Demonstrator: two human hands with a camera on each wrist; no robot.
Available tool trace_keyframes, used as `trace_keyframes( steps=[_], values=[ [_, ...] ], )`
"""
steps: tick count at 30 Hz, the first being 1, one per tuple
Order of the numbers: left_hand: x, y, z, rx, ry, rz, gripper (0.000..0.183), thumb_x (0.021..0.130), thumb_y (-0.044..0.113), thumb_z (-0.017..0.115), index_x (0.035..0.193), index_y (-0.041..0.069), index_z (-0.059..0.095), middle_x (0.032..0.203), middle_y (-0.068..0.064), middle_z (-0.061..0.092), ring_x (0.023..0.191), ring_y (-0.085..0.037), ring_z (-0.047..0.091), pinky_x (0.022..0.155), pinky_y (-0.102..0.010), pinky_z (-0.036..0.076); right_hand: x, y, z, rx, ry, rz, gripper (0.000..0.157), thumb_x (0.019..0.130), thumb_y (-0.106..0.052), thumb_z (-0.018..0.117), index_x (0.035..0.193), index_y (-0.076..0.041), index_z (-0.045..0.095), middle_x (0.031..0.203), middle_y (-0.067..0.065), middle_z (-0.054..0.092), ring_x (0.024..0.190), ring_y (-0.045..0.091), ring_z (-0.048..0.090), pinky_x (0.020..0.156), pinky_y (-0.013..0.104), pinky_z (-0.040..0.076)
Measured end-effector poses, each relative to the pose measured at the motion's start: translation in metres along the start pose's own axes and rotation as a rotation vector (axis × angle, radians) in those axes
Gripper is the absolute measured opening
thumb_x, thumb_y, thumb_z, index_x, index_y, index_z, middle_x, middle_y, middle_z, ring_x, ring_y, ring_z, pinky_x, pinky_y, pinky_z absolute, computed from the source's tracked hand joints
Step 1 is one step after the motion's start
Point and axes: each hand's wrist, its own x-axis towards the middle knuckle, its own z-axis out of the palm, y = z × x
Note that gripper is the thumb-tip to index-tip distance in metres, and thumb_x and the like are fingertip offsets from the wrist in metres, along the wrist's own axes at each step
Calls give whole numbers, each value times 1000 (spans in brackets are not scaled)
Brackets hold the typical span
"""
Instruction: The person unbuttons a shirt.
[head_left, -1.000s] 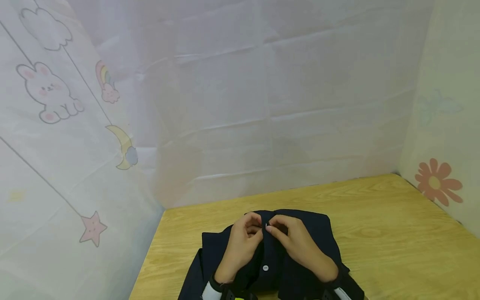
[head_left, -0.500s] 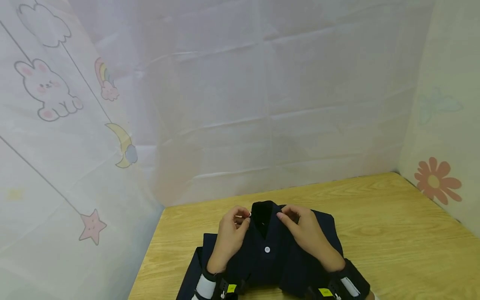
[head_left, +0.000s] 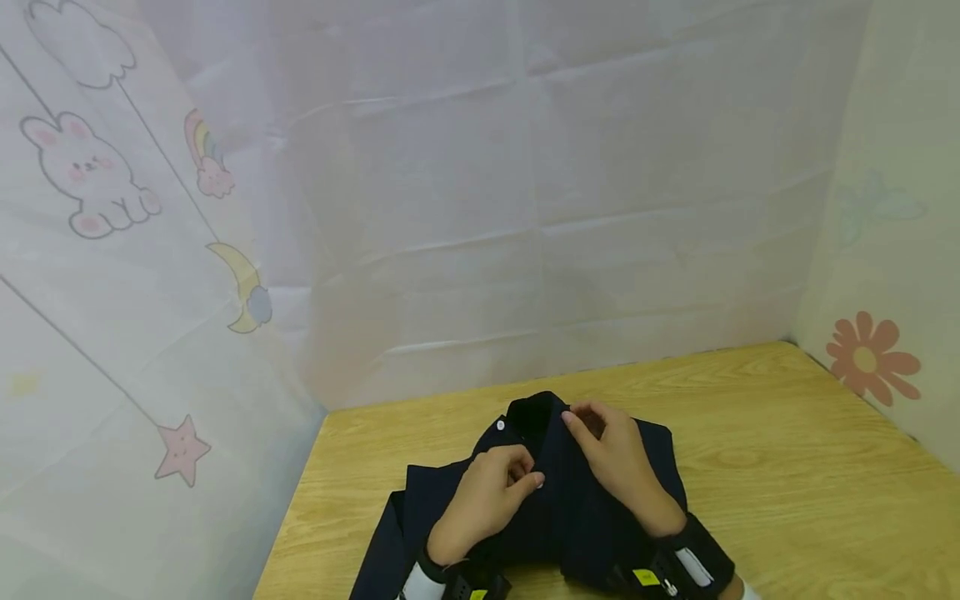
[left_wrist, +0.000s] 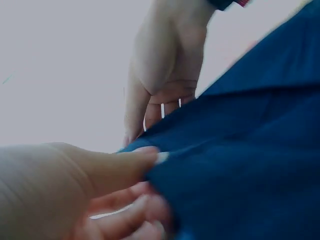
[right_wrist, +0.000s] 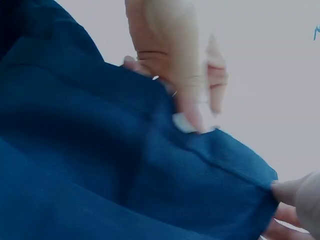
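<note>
A dark navy button-up shirt point(head_left: 465, 479) lies on the table, its neck opening facing away from me. One white button point(head_left: 500, 425) shows on the left front edge near the collar. My left hand point(head_left: 491, 496) pinches the right front edge below the neck opening, thumb on top, as the left wrist view point(left_wrist: 115, 175) also shows. Higher on that same edge, my right hand point(head_left: 615, 458) pinches the fabric between thumb and fingers. The right wrist view has the shirt's corner point(right_wrist: 250, 195) held in the right fingertips, with the left hand point(right_wrist: 180, 60) farther along.
The wood-grain table point(head_left: 787, 467) extends to the right and behind the shirt. A pale sheet point(head_left: 562, 208) with wrinkles hangs along the back, and printed panels stand at the left and right. Both wrists wear dark straps with small devices.
My left hand lets go of the left edge by the button and moves right and down onto the opposite edge. The right hand keeps its pinch, shifting slightly up and right.
</note>
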Motion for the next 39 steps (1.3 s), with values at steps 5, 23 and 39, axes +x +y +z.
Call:
trace_keyframes(
  steps=[5, 23, 39],
  values=[
    [3, -4, -7, -333, 73, 12, 17, 102, 14, 66, 93, 0, 67, 69, -7, 61, 47, -1, 48, 47, -16, 47, -4, -18, -4, -77, 28, -43, 11, 93, -10, 77, 95, -7, 67, 82, 1, 63, 71, 13, 59, 63, 30, 50],
    [6, -15, -14, -793, -136, 23, 29, 105, 8, 58, 110, -20, 52, 86, 4, 59, 73, -4, 61, 59, -17, 56, -3, -21, -12, 342, -549, -15, 12, 104, -10, 62, 97, -6, 72, 81, 4, 63, 66, 22, 62, 62, 27, 55],
    [4, -4, -5, -420, 12, 97, 18, 102, 2, 53, 86, 0, 44, 70, 3, 38, 56, -1, 38, 56, -16, 36, -4, -21, -10, 420, -607, 26, 14, 105, -9, 59, 98, 0, 68, 80, 7, 60, 64, 21, 59, 62, 27, 52]
  ],
)
